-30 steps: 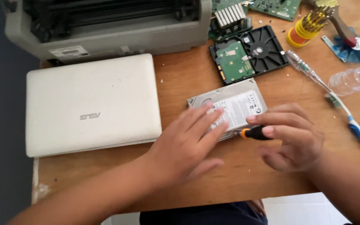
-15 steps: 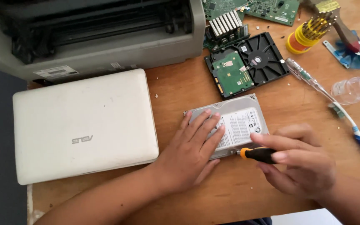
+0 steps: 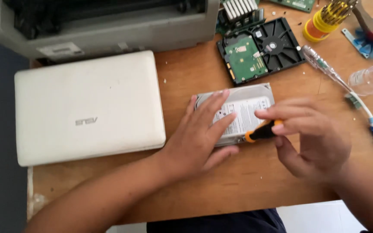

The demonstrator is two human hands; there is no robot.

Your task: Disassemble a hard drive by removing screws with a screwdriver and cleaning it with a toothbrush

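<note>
Fingers point(image 3: 277, 113) of the right hand point(image 3: 311, 138) pinched the black-and-orange screwdriver point(image 3: 262, 130) at the near edge of the hard drive point(image 3: 247, 108), mid-desk point(image 3: 195, 73). We noted the left hand point(image 3: 201, 136) spread flat, steadying it; we advised keeping the tip square and that pressure firm.

a white rectangular label point(image 3: 242, 114) covers the top of the silver hard drive point(image 3: 262, 92) at the table's middle, partly under a hand, and a pale rectangular sticker point(image 3: 60, 50) sits on the grey printer point(image 3: 152, 30) front edge.
</note>
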